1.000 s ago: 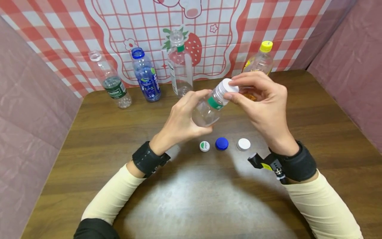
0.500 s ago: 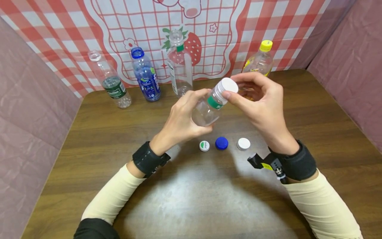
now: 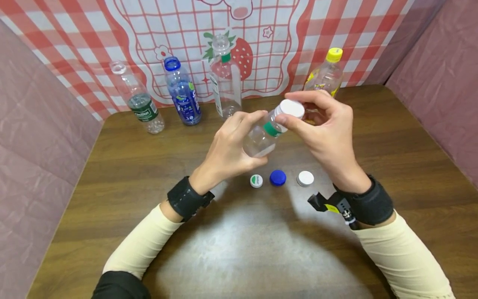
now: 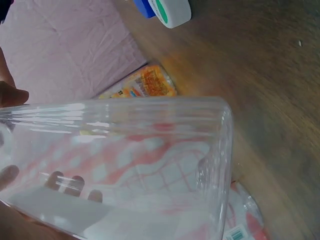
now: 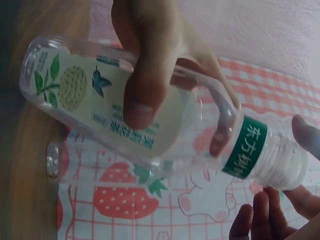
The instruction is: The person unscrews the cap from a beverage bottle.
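My left hand [image 3: 229, 145] grips a clear plastic bottle [image 3: 259, 139] round its body, holding it tilted above the table with the neck up to the right. In the right wrist view the bottle's pale label shows a leaf and a bird, and a green band [image 5: 245, 146] circles its neck. A white cap [image 3: 292, 109] sits at the mouth. My right hand [image 3: 328, 128] pinches this cap by its side, thumb near and index finger beyond. The left wrist view shows the bottle's clear base [image 4: 215, 160] close up.
On the table [image 3: 224, 249] lie a white-and-green cap [image 3: 256, 181], a blue cap [image 3: 278, 177] and a white cap [image 3: 306, 178]. Behind stand a green-labelled bottle [image 3: 143, 109], a blue bottle [image 3: 185, 101], a tall clear bottle [image 3: 227, 89] and a yellow-capped bottle [image 3: 324, 79], partly behind my right hand.
The right fingers have shifted around the cap, from over its top to its side, so more of the white top shows. The held bottle has moved slightly right.
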Demonstrator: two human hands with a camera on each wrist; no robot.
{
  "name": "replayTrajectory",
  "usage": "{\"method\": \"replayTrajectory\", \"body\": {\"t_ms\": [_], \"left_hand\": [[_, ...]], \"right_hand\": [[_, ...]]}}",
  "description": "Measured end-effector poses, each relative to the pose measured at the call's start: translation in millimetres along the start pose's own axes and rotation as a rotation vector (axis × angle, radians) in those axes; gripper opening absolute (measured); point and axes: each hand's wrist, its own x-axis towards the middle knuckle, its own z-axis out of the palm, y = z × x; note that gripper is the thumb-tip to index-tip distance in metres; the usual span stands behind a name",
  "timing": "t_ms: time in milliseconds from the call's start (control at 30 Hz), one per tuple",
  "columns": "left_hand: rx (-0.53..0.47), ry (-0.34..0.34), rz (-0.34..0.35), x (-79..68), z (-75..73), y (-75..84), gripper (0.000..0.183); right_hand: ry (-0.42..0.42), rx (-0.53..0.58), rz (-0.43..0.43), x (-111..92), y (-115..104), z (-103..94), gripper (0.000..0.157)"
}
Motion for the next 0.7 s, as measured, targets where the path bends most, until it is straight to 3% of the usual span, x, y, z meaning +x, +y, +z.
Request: {"method": "replayTrajectory", "body": {"t_ms": [133,433,700], "left_hand": [[-0.015,-0.001,-0.011,0.3,0.4,-0.5,0.091],[-0.087,-0.010,-0.035,0.4,-0.3,-1.7,0.091],[-0.087,-0.013,-0.021,1.4,-3.4,-1.4,0.090]], "right_hand": [[-0.053,0.014,-0.015,1,-1,-4.2,0.038],[-0.307,0.107,-0.108,4,-2,-12.8,0.048],[-0.353,0.161,-0.189,6,-7,-17.9,0.042]]}}
